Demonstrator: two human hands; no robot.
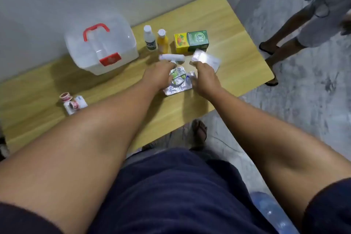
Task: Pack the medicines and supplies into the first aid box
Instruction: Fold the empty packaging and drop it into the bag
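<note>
The clear first aid box (pixel 121 51) with a red handle and red latch stands closed at the back left of the wooden table (pixel 237 59). Beside it stand a white bottle (pixel 150 38) and a yellow bottle (pixel 162 42), then a green and yellow carton (pixel 191 41). A white roll (pixel 171 57) lies in front of the bottles. My left hand (pixel 158 77) rests on it, fingers curled at its near side. My right hand (pixel 206 80) grips white packets (pixel 206 59) lifted slightly off the table. Silver blister strips (pixel 177 81) lie between both hands.
Tape rolls and a small white pack (pixel 73 101) lie near the table's front left. A wall runs behind the table. Another person's legs (pixel 284 43) stand by the table's right end. My foot (pixel 199 131) and a blue-capped water bottle (pixel 273 213) are on the grey floor.
</note>
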